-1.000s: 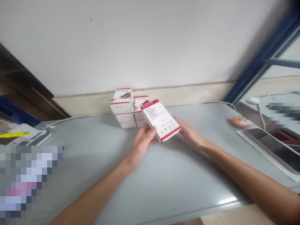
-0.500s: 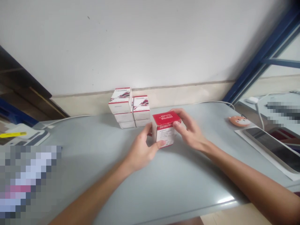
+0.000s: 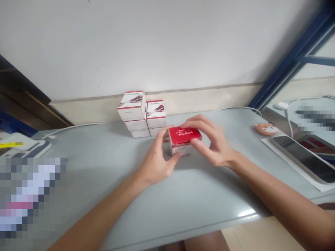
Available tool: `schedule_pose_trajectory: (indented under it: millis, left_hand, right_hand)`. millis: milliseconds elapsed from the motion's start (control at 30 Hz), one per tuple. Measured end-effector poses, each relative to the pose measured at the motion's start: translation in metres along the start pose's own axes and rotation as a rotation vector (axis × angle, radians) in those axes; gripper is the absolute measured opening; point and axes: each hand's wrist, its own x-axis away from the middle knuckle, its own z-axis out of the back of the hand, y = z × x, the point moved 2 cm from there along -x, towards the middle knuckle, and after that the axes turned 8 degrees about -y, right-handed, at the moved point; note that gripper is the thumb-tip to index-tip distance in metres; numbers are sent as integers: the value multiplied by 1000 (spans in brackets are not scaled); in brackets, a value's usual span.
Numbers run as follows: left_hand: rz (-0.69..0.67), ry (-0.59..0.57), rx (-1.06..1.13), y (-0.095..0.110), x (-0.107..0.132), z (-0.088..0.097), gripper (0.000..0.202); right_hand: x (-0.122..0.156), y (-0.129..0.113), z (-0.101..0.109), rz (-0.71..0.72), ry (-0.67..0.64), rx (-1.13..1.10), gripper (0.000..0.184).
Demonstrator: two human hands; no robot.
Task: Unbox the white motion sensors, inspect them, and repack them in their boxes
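Note:
Between my hands is a small carton [image 3: 181, 134] with a red top marked "DETECTOR" and white printed sides. My left hand [image 3: 158, 160] grips its left side, thumb on the near face and fingers behind. My right hand [image 3: 213, 139] curves over the right part of the carton, thumb at the near top edge and fingers across the far edge. Just behind and to the left stand several matching white and red cartons [image 3: 134, 112], stacked against the wall. Whether the held carton rests on the table [image 3: 125, 198] is hard to tell.
A tablet-like device [image 3: 300, 157] lies on a white sheet at the right, with an orange animal-faced item [image 3: 266, 128] behind it. White cables run along the wall. A white device [image 3: 28, 148] with a yellow strip and a blurred-out object [image 3: 34, 195] occupy the left.
The carton has tipped or lowered, so more of its red top and less of its near face shows. My right hand's fingers have shifted over the top. The view has moved slightly.

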Motion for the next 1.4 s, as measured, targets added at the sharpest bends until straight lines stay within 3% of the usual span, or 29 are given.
schedule_pose_trajectory:
  millis: [100, 200, 367, 433, 533, 600, 767, 900, 1100, 1267, 1400]
  left_hand:
    - [-142, 74, -7, -2, 2, -2, 85]
    - [-267, 108, -44, -3, 3, -4, 84]
    - [-250, 131, -18, -2, 3, -8, 78]
    - [-270, 128, -15, 1, 4, -10, 82]
    - [-386, 108, -79, 10, 6, -13, 85]
    - [-423, 92, -141, 17, 8, -14, 79]
    - [-348, 3, -267, 30, 10, -9, 48]
    - [-293, -99, -218, 33, 9, -2, 51]
    - [-169, -122, -285, 34, 4, 6, 57]
    - [-156, -113, -303, 36, 3, 8, 55]
    - [-181, -45, -296, 30, 4, 6, 59]
  right_hand:
    - [-1, -3, -2, 23, 17, 54, 31]
    - [-3, -2, -2, -36, 27, 10, 22]
    - [-4, -2, 3, -108, 36, -44, 17]
    - [-3, -3, 5, -161, 74, -73, 22]
    - [-2, -4, 10, -250, 234, -122, 45]
    - [-3, -4, 11, -302, 306, -150, 50]
    - [-8, 7, 7, -531, 264, -326, 43]
    - [-6, 19, 0, -683, 196, -498, 34]
    - [-3, 27, -10, -790, 85, -605, 28]
    - [-1, 28, -15, -808, 61, -531, 27]
    - [1, 28, -15, -682, 217, -311, 28]
